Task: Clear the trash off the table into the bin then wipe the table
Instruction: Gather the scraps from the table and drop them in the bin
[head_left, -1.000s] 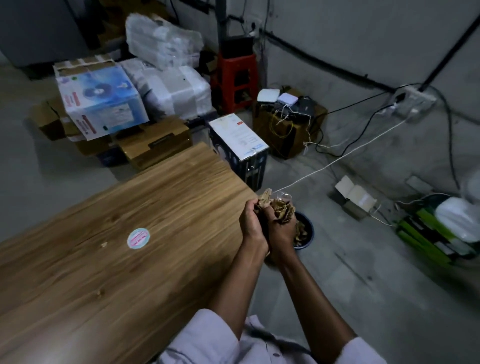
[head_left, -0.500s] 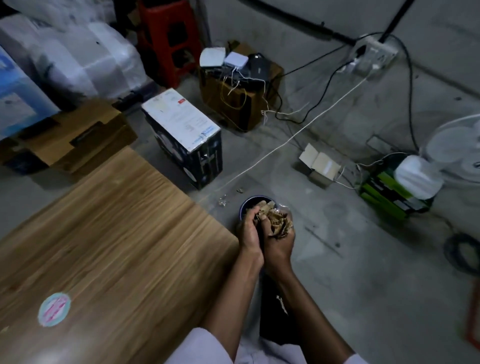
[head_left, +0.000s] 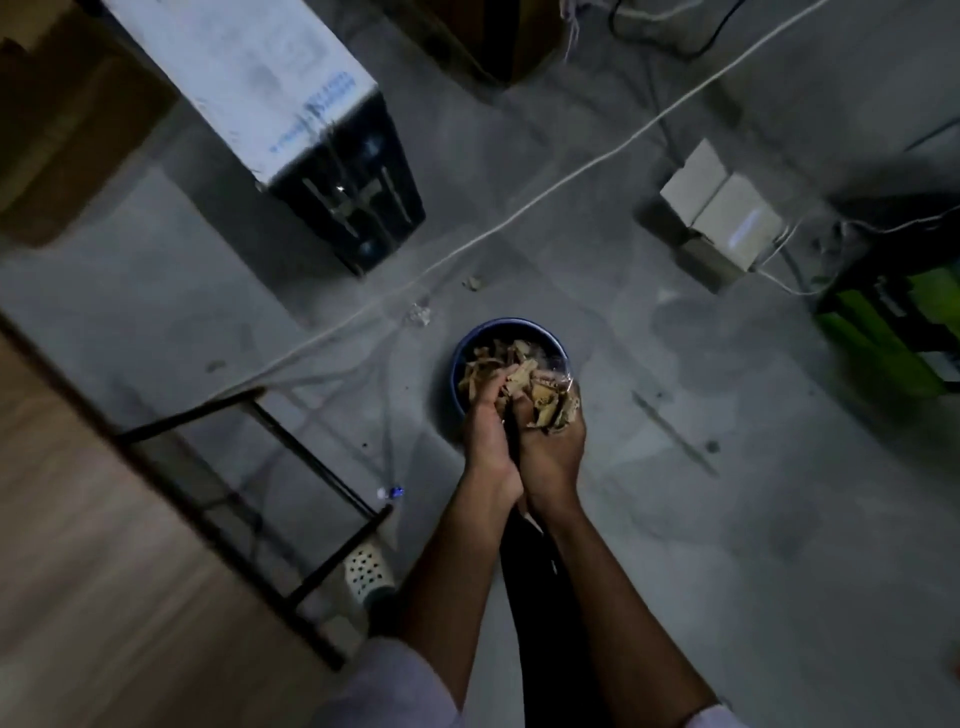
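**Last handful poised over the bin**

The left hand (head_left: 488, 431) and right hand (head_left: 556, 447), pressed side by side with fingers curled, cup a heap of brown trash (head_left: 545, 402) directly above the blue-rimmed bin (head_left: 498, 326). The bin stands on the floor (head_left: 675, 519) beyond the table (head_left: 78, 519) edge and already holds more of it. The drop looks imminent, and wiping appears not yet begun.

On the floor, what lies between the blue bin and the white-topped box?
In the head view, a white cord crosses the concrete between the blue bin and the white-topped box, with two small scraps lying near the bin.
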